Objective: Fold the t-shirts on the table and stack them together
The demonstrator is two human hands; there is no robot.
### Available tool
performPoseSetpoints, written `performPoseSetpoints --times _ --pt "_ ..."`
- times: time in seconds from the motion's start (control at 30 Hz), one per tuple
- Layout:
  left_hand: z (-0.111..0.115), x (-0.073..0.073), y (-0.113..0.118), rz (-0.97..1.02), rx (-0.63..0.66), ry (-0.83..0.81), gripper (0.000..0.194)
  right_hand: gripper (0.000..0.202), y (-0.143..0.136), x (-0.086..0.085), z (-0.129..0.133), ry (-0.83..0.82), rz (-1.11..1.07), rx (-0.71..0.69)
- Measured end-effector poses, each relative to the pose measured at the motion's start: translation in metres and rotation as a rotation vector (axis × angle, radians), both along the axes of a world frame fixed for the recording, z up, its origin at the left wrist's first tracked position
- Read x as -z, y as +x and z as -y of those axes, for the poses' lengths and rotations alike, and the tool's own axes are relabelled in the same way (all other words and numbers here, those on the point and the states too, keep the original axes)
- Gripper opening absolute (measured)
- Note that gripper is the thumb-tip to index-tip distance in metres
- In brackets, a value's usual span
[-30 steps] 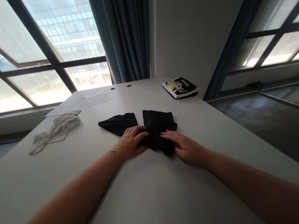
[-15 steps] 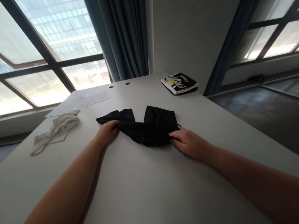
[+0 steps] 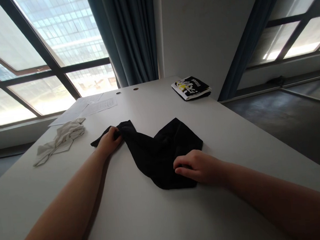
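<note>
A black cloth garment (image 3: pixel 162 153) lies partly spread on the white table in front of me, its two leg-like or sleeve-like parts pointing away from me. My left hand (image 3: pixel 110 139) is closed on the bunched left part of the cloth. Over the lower right part is my right hand (image 3: pixel 195 165), with thumb and fingers curled towards each other. Whether a bit of black fabric is between those fingertips is hard to make out against the dark cloth.
On the white table (image 3: pixel 146 224), a crumpled off-white cloth (image 3: pixel 64 136) lies at the left, with paper sheets (image 3: pixel 99 106) behind it. A folded black, white and yellow item (image 3: pixel 191 88) sits at the back right. Two round holes are near the far edge.
The black cloth has been spread wider and its right part reaches nearer to me. My right hand has moved down towards me, my left hand slightly left.
</note>
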State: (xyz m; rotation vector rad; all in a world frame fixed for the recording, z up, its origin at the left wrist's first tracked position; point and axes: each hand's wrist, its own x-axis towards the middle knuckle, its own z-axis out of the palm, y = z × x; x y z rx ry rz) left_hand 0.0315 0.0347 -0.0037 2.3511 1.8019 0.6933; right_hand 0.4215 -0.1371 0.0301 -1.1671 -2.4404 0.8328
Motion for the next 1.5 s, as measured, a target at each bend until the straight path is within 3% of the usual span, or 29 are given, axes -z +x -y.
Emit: performPoseSetpoints --times 0.1,0.17,0.27,0.4,0.6,0.77,0.83,0.9,1.03,1.23,1.37,1.5 --pt "0.011 -0.003 0.007 0.016 0.075 -0.023 0.037 0.037 0.007 0.012 -0.014 0.249 0.040 0.254" --pt "0.026 -0.005 0.011 0.016 0.156 -0.050 0.035 0.047 0.014 0.021 -0.025 0.328 0.156 0.350" --pt "0.056 -0.010 0.012 -0.029 0.300 -0.106 0.032 0.058 0.023 0.032 -0.035 0.287 0.346 0.390" --pt "0.087 -0.013 -0.010 -0.101 0.402 -0.093 0.037 0.052 0.028 0.034 -0.038 0.259 0.381 0.407" --pt "0.096 -0.013 -0.053 -0.162 0.311 -0.119 0.054 0.043 0.043 0.014 -0.042 0.238 0.404 0.426" --pt "0.101 -0.020 -0.044 -0.283 0.106 -0.154 0.047 0.040 0.052 0.009 -0.040 0.238 0.690 0.584" --pt "0.106 -0.019 -0.035 -0.299 0.135 -0.137 0.053 0.034 0.048 0.015 -0.038 0.315 0.636 0.546" --pt "0.110 -0.017 -0.028 -0.281 0.224 -0.054 0.057 0.047 0.042 0.023 -0.037 0.377 0.498 0.434" --pt "0.110 -0.013 -0.023 -0.244 0.299 -0.042 0.070 0.059 0.034 0.029 -0.035 0.337 0.356 0.282" --pt "0.105 -0.023 -0.030 -0.340 0.239 -0.223 0.038 0.055 0.036 0.011 -0.027 0.158 0.335 0.168" --pt "0.106 -0.030 -0.036 -0.395 0.198 -0.276 0.038 0.064 0.034 -0.004 -0.017 0.006 0.355 0.094" --pt "0.106 -0.034 -0.041 -0.386 0.124 -0.207 0.039 0.079 0.030 -0.015 -0.010 -0.133 0.365 0.110"
